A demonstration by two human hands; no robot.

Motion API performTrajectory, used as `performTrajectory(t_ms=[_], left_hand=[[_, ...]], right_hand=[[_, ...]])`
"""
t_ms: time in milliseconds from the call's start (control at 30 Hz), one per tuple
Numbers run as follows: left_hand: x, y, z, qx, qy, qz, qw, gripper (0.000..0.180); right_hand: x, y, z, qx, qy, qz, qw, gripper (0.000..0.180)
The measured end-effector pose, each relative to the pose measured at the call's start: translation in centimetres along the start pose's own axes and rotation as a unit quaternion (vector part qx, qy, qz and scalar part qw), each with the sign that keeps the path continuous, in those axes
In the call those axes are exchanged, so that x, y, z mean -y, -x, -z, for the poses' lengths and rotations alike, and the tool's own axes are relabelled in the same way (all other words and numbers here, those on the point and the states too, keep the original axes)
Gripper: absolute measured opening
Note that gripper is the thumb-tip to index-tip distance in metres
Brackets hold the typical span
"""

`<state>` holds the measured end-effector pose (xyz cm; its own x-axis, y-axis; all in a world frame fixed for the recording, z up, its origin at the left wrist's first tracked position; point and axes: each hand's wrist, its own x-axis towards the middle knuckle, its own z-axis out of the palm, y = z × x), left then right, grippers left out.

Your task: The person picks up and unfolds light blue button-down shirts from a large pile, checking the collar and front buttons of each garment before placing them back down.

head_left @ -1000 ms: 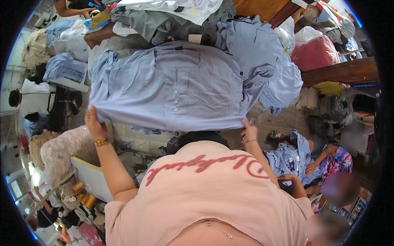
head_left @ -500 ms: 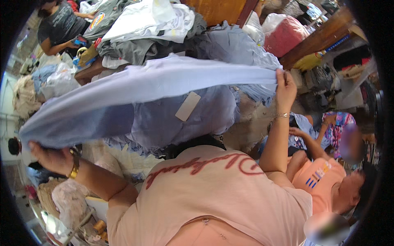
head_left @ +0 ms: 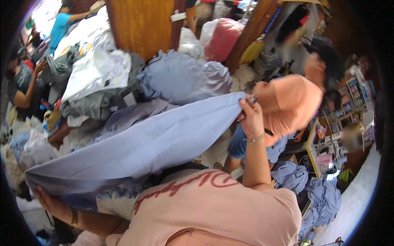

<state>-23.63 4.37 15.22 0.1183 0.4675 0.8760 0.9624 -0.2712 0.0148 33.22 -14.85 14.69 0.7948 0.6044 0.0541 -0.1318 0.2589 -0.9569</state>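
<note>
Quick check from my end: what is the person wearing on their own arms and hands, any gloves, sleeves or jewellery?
No gloves: both hands are bare. The left hand has a gold-coloured bangle at the wrist; the right hand has a thin bracelet. The forearms are uncovered, below the short sleeves of a pale pink top with dark red script lettering.

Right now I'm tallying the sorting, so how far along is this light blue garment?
Done: it is lifted off the heap. In hand: the left hand and right hand grip opposite ends of the light blue garment, stretched between them. Left: it is not folded; crumpled blue clothes remain piled behind.
</note>
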Motion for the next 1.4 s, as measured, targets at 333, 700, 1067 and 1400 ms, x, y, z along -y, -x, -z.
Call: performTrajectory(t_ms=[333, 700, 1067, 1400], left_hand=[[-9.9, -5.4, -0.3, -0.013, 0.517, 0.359, 0.777, 0.044], [-20.2, -10.1, -1.3, 0.281, 0.469, 0.041, 0.836, 0.043], [-39.5, -16.4, -22.6, 0.225, 0.476, 0.143, 0.838, 0.021], [-40.4, -12.9, -27.8, 0.284, 0.444, 0.063, 0.848, 0.018]], right_hand=[[3.8, 1.7, 9.7, -0.158, 0.125, 0.08, 0.976, 0.004], [16.9, -3.2, 15.4, -0.013, 0.085, 0.152, 0.985, 0.032], [8.4, -36.4, 22.2, -0.049, 0.551, 0.197, 0.81, 0.017], [-5.7, -48.9, 26.2, 0.019, 0.373, 0.138, 0.917, 0.019]])
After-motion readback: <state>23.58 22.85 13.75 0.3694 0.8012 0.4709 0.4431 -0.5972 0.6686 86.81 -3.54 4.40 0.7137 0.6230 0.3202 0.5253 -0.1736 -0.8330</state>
